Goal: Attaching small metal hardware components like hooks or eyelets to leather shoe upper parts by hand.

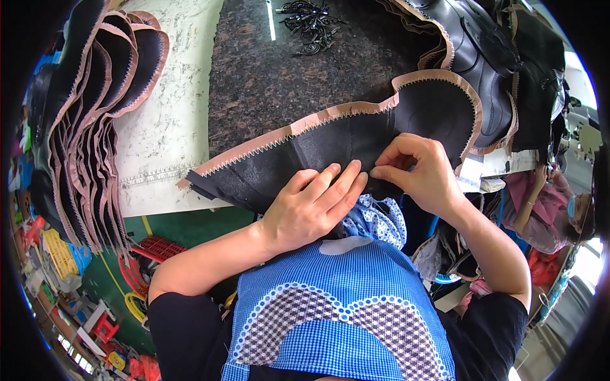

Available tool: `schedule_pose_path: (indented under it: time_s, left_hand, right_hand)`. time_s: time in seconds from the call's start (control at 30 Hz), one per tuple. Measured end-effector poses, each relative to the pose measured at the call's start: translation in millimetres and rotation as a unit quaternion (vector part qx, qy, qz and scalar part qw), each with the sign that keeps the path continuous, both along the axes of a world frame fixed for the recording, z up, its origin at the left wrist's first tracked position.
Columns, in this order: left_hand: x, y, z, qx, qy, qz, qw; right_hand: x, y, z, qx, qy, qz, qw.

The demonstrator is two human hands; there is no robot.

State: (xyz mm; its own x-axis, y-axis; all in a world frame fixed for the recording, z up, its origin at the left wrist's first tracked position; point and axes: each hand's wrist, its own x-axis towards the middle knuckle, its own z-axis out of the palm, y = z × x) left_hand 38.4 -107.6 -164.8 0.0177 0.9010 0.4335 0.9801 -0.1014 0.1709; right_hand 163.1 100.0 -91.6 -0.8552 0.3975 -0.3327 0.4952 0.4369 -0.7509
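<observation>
A black leather boot upper (251,171) with a tan edge strip and pale zigzag stitching lies in front of me along the near table edge, its rounded end to the right. My left hand (311,206) rests on its near side, fingers stretched out and flat against the leather. Just right of those fingertips, my right hand (419,171) is closed in a pinch, thumb and forefinger together over the upper. Whatever is between them is too small or hidden to make out.
A stack of similar black uppers (82,140) hangs over the table's left edge. More black uppers (480,57) pile up at the right. Small dark metallic pieces (311,25) lie on the speckled stone slab (273,76). Another person (540,209) sits at the far right.
</observation>
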Motion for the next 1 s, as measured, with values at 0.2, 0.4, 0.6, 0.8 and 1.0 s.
schedule_pose_path:
  time_s: [0.2, 0.4, 0.6, 0.8, 1.0]
  left_hand:
    - [-1.3, 0.6, 0.4, 0.01, 0.004, -0.002, 1.0]
    - [-3.3, -1.5, 3.9, -0.003, 0.03, -0.003, 1.0]
    - [1.4, -4.4, 2.4, -0.001, 0.022, 0.014, 1.0]
    - [-2.3, -5.7, 2.9, -0.008, 0.01, -0.001, 1.0]
    - [-2.3, -8.2, -0.8, -0.001, 0.012, 0.006, 1.0]
  right_hand:
    - [-32.1, 12.4, 17.2, -0.017, -0.128, 0.009, 0.992]
    - [-36.3, 30.6, 10.8, -0.088, -0.168, 0.052, 0.98]
    - [-39.8, 16.6, 19.7, -0.014, -0.186, 0.059, 0.981]
    - [-31.6, 20.5, 15.7, -0.062, -0.165, 0.041, 0.984]
    - [-36.8, 19.1, 17.3, -0.026, -0.18, 0.079, 0.98]
